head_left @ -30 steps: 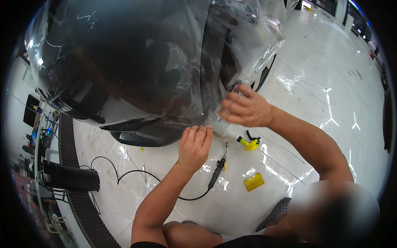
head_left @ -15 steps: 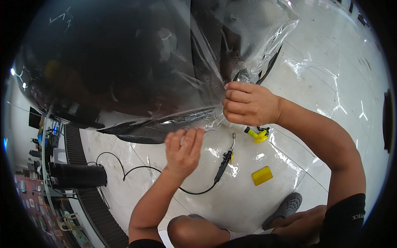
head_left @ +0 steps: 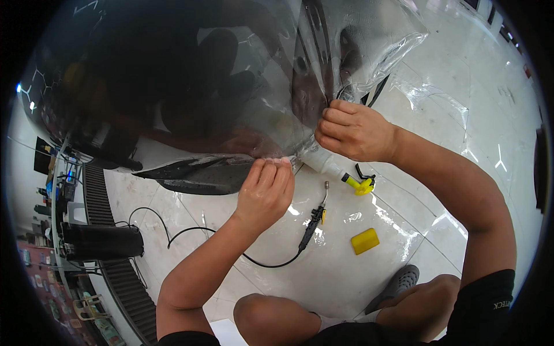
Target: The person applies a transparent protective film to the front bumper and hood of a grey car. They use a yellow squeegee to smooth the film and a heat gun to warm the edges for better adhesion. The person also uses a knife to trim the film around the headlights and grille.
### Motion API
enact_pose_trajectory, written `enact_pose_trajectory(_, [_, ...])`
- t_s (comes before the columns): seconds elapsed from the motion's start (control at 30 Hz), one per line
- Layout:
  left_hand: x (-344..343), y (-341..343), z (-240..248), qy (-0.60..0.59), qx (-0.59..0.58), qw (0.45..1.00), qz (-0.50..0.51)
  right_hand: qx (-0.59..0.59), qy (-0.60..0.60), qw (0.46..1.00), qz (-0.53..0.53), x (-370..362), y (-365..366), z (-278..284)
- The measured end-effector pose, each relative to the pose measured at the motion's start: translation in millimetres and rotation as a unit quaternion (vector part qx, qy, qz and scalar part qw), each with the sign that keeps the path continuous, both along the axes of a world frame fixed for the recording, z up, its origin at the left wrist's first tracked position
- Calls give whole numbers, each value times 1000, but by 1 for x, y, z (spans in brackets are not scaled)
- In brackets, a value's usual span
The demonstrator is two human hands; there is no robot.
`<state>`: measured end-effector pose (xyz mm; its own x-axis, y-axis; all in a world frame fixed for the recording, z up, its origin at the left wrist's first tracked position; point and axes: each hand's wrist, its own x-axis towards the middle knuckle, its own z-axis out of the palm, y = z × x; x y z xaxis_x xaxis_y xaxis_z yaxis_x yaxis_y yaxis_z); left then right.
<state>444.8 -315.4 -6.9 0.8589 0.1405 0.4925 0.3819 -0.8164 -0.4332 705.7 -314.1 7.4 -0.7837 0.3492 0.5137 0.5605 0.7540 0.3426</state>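
A sheet of clear film [head_left: 378,55] lies over a glossy black car panel [head_left: 144,75], wrinkled and loose toward the right. My right hand [head_left: 358,131] is closed on a gathered fold of the film at the panel's right end. Along the lower edge of the panel, my left hand [head_left: 266,187] has its fingers bent over the film's edge, pinching it; the fingertips are partly hidden. A clear spray bottle with a yellow trigger head [head_left: 360,185] lies on the floor under my right hand.
On the wet tiled floor [head_left: 323,277] lie a black spray gun [head_left: 311,228] with a hose and a yellow squeegee block [head_left: 365,241]. To the left are a black cylinder [head_left: 101,241] and a dark floor grate [head_left: 124,288]. My shoe [head_left: 398,288] rests at lower right.
My left hand has moved up and right onto the film's edge, its fingers closing there. My right hand has shifted slightly up and right with the fold, and the film is drawn smoother.
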Motion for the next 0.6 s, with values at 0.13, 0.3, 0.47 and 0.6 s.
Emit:
enact_pose_trajectory(0.13, [1,1,-9,15,51,998,19,-1,-31,999,-42,-7,-5,1])
enact_pose_trajectory(0.3, [-6,-3,-20,39,66,996,39,-8,-42,996,-77,-14,-15,-1])
enact_pose_trajectory(0.47, [-8,-24,-27,87,40,987,127,79,-5,992,-95,-10,-22,-14])
enact_pose_trajectory(0.6, [-1,-37,-29,96,33,977,185,84,17,990,-114,-14,-27,-23])
